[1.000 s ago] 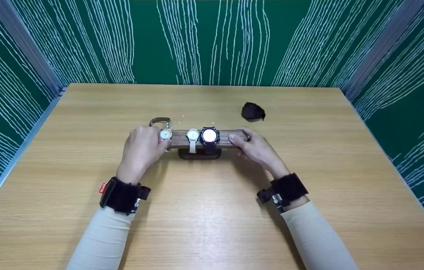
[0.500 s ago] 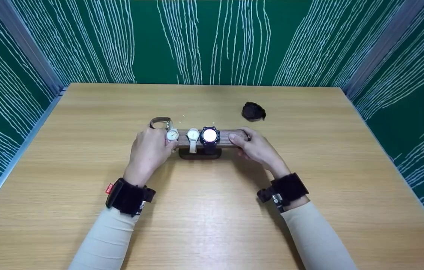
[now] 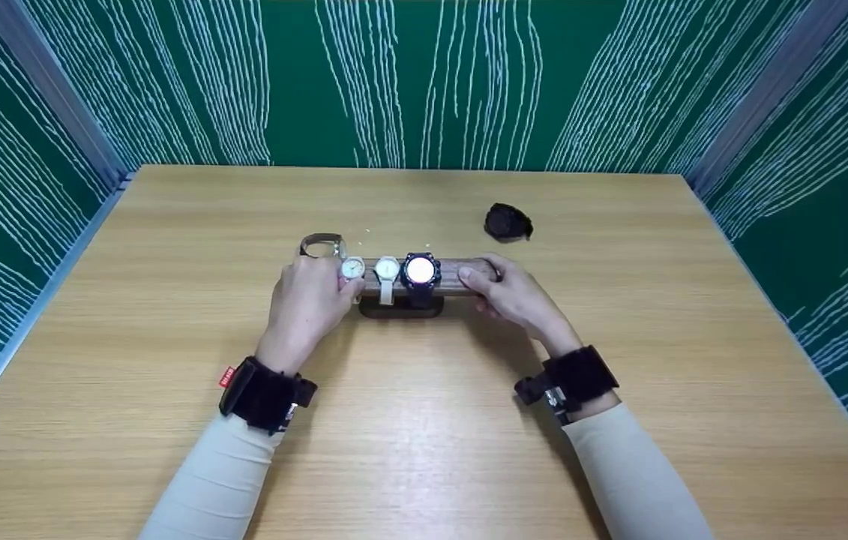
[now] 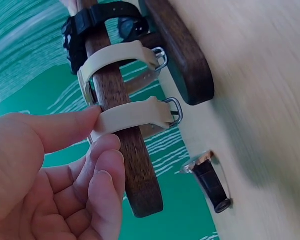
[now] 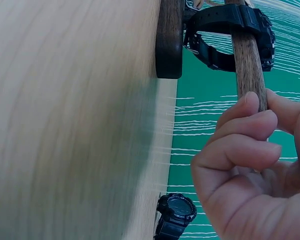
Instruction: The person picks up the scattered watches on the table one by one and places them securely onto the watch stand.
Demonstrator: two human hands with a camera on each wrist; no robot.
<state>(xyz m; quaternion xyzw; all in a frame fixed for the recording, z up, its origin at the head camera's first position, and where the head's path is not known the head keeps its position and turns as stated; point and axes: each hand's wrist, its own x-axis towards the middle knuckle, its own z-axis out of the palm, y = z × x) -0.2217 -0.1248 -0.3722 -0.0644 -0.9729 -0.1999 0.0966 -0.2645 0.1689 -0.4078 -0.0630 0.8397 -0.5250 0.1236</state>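
Head view: a dark brown wooden watch stand (image 3: 449, 278), its straight bar raised over a rounded base, is near the middle of the pale wood-grain tabletop (image 3: 424, 420). The two hands are apart from each other, each clamped on something. At the stand's nine o'clock, the left hand (image 3: 307, 300) pinches a cream-strapped wristwatch with a round pale dial (image 3: 352, 268), buckled around the bar. At three o'clock, the right hand (image 3: 517, 296) grips the bar's end, fingers curled against the wood. Between them, a second cream-strapped wristwatch (image 3: 387, 268) and a chunky black wristwatch with a brightly glaring face (image 3: 421, 271) also encircle the bar, the black one nearer three o'clock. From the stand, a black wristwatch with a dark round face (image 3: 507, 223) lies well apart at two o'clock. Toward ten o'clock, just beyond the left hand, is a metal-cased wristwatch with a dark strap (image 4: 210, 181).
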